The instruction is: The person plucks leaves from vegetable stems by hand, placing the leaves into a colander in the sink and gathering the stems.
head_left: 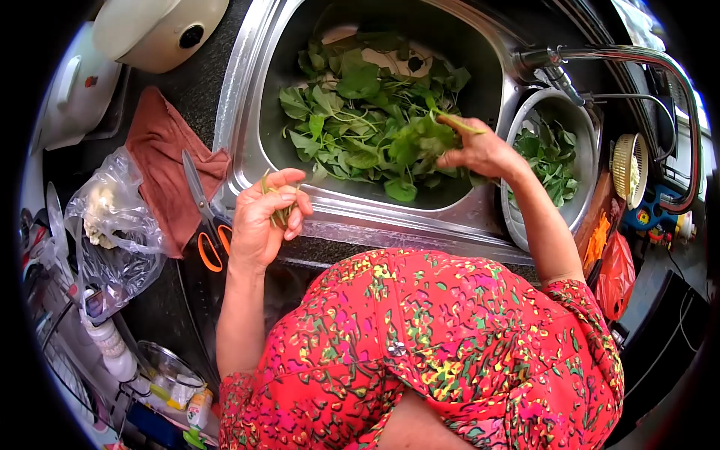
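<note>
A heap of leafy greens [352, 112] lies in the metal sink [251, 112]. My right hand [487, 154] is over the right side of the heap, fingers closed on a leafy green sprig [424, 142]; its pale stem crosses the fingers. My left hand [266, 217] is raised at the sink's near left rim, closed around several thin green stems [279, 216]. Right of the sink, partly behind my right forearm, a grey basin [517, 217] holds more greens.
Orange-handled scissors [206, 217] lie on the left by a brown cloth [161, 157] and a clear plastic bag [124, 247]. A faucet [622, 52] arches over the right side. A small strainer basket [630, 169] and a red bag [615, 277] sit at the far right.
</note>
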{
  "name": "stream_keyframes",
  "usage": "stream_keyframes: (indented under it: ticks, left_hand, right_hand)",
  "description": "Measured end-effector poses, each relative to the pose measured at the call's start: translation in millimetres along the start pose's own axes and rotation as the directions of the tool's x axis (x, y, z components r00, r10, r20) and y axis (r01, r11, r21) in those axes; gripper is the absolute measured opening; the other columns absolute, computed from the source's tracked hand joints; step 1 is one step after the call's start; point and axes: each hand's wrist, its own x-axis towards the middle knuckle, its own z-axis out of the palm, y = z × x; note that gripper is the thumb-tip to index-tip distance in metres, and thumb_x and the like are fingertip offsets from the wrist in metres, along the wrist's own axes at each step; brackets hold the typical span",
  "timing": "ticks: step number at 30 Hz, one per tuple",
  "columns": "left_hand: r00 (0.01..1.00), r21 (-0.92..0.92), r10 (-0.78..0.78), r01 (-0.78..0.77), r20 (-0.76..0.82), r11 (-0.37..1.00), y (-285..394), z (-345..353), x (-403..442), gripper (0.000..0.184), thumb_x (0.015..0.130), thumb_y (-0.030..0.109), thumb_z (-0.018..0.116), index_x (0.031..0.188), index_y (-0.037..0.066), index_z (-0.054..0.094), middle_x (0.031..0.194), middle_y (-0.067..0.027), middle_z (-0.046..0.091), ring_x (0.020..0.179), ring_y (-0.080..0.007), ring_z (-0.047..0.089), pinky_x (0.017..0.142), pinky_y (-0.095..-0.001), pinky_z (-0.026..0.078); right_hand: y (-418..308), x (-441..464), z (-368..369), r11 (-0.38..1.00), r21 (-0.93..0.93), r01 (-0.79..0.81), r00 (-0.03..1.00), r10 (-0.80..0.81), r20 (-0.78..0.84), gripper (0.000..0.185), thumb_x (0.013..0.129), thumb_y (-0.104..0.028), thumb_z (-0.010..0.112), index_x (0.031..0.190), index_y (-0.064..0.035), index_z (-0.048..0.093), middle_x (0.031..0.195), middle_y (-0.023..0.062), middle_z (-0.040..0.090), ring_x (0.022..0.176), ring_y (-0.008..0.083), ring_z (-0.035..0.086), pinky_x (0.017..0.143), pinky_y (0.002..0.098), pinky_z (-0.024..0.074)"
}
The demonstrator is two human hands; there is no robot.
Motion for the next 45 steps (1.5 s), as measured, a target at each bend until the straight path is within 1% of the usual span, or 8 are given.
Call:
stream_keyframes:
  ticks: [11, 22, 27, 29, 33, 38, 42, 45]
  left_hand:
    - [1.000, 0.025, -0.009, 0.009, 0.018, 1.000, -2.4, -0.4, 6.0, 0.023, 0.076, -0.001, 0.043, 0.096, -0.003, 0.054, 0.073, -0.0179, 0.058, 0.050, -0.0128, 0.050, 0.041, -0.0218, 0.039]
    - [1.000, -0.029, -0.009, 0.010, 0.021, 1.000, -9.0, 0.0, 3.9, 0.005, 0.082, 0.005, 0.054, 0.086, 0.003, 0.055, 0.070, -0.0122, 0.056, 0.051, -0.0110, 0.049, 0.041, -0.0201, 0.039]
    - [1.000, -0.015, 0.011, -0.011, 0.017, 1.000, -12.9, -0.4, -2.5, 0.015, 0.082, 0.004, 0.053, 0.097, 0.001, 0.052, 0.069, -0.0131, 0.056, 0.051, -0.0107, 0.049, 0.040, -0.0201, 0.039]
    - [1.000, -0.021, -0.003, 0.003, -0.004, 1.000, -10.6, 4.2, -1.9, 0.022, 0.082, 0.004, 0.052, 0.104, 0.000, 0.050, 0.070, -0.0134, 0.056, 0.051, -0.0110, 0.049, 0.040, -0.0202, 0.039]
    - [0.999, -0.001, -0.046, 0.046, -0.014, 0.999, -10.2, 10.3, -0.7, 0.031, 0.082, 0.003, 0.051, 0.113, -0.003, 0.046, 0.073, -0.0151, 0.058, 0.052, -0.0121, 0.052, 0.042, -0.0206, 0.041]
    - [0.998, 0.002, -0.052, 0.052, 0.043, 0.999, -15.2, -3.1, 1.9, 0.013, 0.083, 0.006, 0.053, 0.094, -0.001, 0.055, 0.074, -0.0170, 0.058, 0.053, -0.0139, 0.054, 0.041, -0.0210, 0.042]
    - [0.997, 0.055, -0.067, 0.064, 0.040, 0.996, -16.6, -0.4, -1.8, 0.012, 0.084, 0.007, 0.052, 0.092, -0.001, 0.056, 0.074, -0.0172, 0.059, 0.052, -0.0141, 0.054, 0.040, -0.0210, 0.042]
    - [0.999, 0.144, -0.037, 0.036, 0.002, 0.989, -21.1, 4.3, -1.6, 0.013, 0.085, 0.010, 0.052, 0.089, -0.001, 0.055, 0.072, -0.0171, 0.059, 0.052, -0.0144, 0.055, 0.040, -0.0215, 0.043]
  right_hand:
    - [-0.4, -0.6, -16.9, 0.994, -0.105, -0.031, 0.996, 0.039, 0.081, 0.024, 0.065, -0.011, 0.053, 0.085, 0.0009, 0.058, 0.074, 0.0228, 0.057, 0.076, 0.0378, 0.055, 0.069, 0.0419, 0.0427]
    - [-23.2, 71.9, 21.1, 0.993, 0.091, 0.068, 0.990, -0.056, -0.128, 0.010, 0.068, -0.008, 0.051, 0.072, -0.0005, 0.056, 0.074, 0.0211, 0.057, 0.075, 0.0368, 0.056, 0.067, 0.0436, 0.0436]
    - [-14.5, 109.4, 50.7, 0.974, -0.201, -0.107, 0.931, 0.027, -0.365, 0.019, 0.067, -0.004, 0.049, 0.083, 0.0019, 0.057, 0.086, 0.0181, 0.060, 0.082, 0.0345, 0.058, 0.070, 0.0418, 0.0471]
    - [-9.5, 123.6, 59.8, 0.935, -0.106, -0.339, 0.910, 0.298, -0.289, 0.020, 0.069, -0.006, 0.051, 0.085, 0.0020, 0.057, 0.089, 0.0183, 0.060, 0.086, 0.0331, 0.058, 0.071, 0.0406, 0.0475]
    - [-42.9, 120.7, 77.8, 0.999, 0.041, -0.003, 0.925, -0.013, 0.380, 0.044, 0.057, -0.001, 0.046, 0.100, 0.0037, 0.054, 0.094, 0.0268, 0.056, 0.088, 0.0368, 0.056, 0.078, 0.0375, 0.0454]
    - [-37.7, 123.0, 61.1, 0.903, 0.350, 0.250, 0.956, -0.287, 0.056, 0.052, 0.064, 0.000, 0.046, 0.116, -0.0025, 0.050, 0.097, 0.0264, 0.057, 0.088, 0.0303, 0.058, 0.079, 0.0343, 0.0445]
    - [-20.3, 169.3, 14.9, 0.993, 0.024, -0.119, 0.958, 0.121, -0.261, 0.033, 0.068, -0.007, 0.051, 0.100, -0.0035, 0.057, 0.098, 0.0202, 0.058, 0.095, 0.0329, 0.055, 0.080, 0.0406, 0.0446]
    - [-5.0, 215.4, 11.9, 0.960, -0.131, -0.248, 0.962, 0.229, -0.149, 0.036, 0.073, -0.018, 0.055, 0.106, -0.0047, 0.053, 0.104, 0.0190, 0.056, 0.099, 0.0334, 0.053, 0.082, 0.0407, 0.0440]
